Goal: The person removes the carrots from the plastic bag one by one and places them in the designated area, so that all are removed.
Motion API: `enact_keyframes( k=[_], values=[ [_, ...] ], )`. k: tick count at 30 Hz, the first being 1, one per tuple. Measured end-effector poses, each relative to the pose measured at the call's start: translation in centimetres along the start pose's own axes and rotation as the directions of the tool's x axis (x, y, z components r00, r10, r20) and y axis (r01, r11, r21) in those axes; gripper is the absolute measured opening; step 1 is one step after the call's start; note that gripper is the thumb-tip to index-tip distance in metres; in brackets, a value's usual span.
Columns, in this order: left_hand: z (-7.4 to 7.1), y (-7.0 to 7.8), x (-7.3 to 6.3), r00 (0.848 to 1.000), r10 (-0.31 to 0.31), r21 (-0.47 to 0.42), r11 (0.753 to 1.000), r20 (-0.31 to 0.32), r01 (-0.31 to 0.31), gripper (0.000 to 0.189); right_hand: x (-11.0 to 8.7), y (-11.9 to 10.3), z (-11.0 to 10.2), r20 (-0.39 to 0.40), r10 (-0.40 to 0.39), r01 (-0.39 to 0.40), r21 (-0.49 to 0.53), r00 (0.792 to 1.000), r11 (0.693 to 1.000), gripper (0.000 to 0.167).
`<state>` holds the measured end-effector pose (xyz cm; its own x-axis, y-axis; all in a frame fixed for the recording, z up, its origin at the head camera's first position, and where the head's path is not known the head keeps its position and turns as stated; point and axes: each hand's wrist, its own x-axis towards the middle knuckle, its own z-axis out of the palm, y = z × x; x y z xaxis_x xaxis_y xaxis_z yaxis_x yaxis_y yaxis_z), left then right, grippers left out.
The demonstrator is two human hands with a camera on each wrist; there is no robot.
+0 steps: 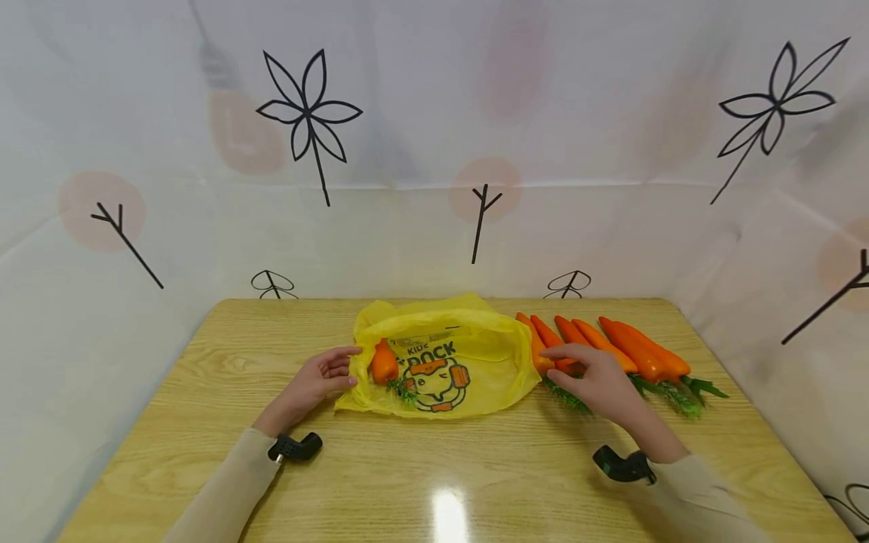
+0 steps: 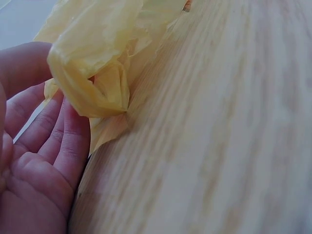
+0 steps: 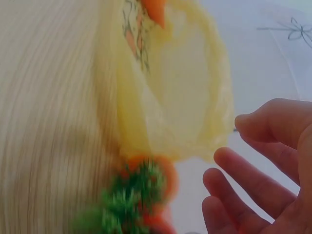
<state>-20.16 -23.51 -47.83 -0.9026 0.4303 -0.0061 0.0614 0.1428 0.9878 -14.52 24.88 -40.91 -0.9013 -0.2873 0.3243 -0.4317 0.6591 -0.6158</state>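
Observation:
A yellow plastic bag (image 1: pixel 498 377) with a printed cartoon lies open-mouthed at the middle of the table. Inside its left end is one orange carrot (image 1: pixel 385 363) with a green leafy top. My left hand (image 1: pixel 322 381) grips the bag's left rim; in the left wrist view, the bag's edge (image 2: pixel 87 87) lies between thumb and fingers. To the right of the bag, several carrots (image 1: pixel 614 354) lie side by side, leafy ends toward me. Above the nearest of them hovers my right hand (image 1: pixel 597 377), fingers loosely bent and holding nothing. Its fingers (image 3: pixel 253 180) appear beside the bag in the right wrist view.
The wooden table (image 1: pixel 380 467) extends in front of the bag and to both sides. Behind it hangs a pale cloth wall (image 1: pixel 407 234) with plant drawings. A dark camera mount sits on each wrist.

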Motion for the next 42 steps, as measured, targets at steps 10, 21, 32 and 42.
enact_keyframes(
  k=[10,21,32,42],
  values=[
    [-0.1,-0.3,0.0,1.000,0.015,-0.001,1.000,0.007,-0.015,0.056,2.1,-1.4,3.0,0.050,-0.006,0.003,0.070,0.999,0.998,0.028],
    [0.0,-0.1,0.0,1.000,0.015,-0.006,1.000,0.005,-0.015,0.057,4.4,-2.9,6.5,0.109,-0.046,0.028,0.167,0.993,0.986,0.027],
    [0.0,0.1,0.0,1.000,0.008,0.003,1.000,0.004,-0.008,0.057,6.0,-3.9,10.3,0.198,0.003,-0.064,0.302,0.980,0.951,0.029],
    [0.0,0.2,0.1,1.000,0.000,0.035,0.999,-0.009,0.000,0.059,7.7,-5.9,12.7,0.279,0.002,-0.093,0.316,0.960,0.944,0.032]
  ],
)
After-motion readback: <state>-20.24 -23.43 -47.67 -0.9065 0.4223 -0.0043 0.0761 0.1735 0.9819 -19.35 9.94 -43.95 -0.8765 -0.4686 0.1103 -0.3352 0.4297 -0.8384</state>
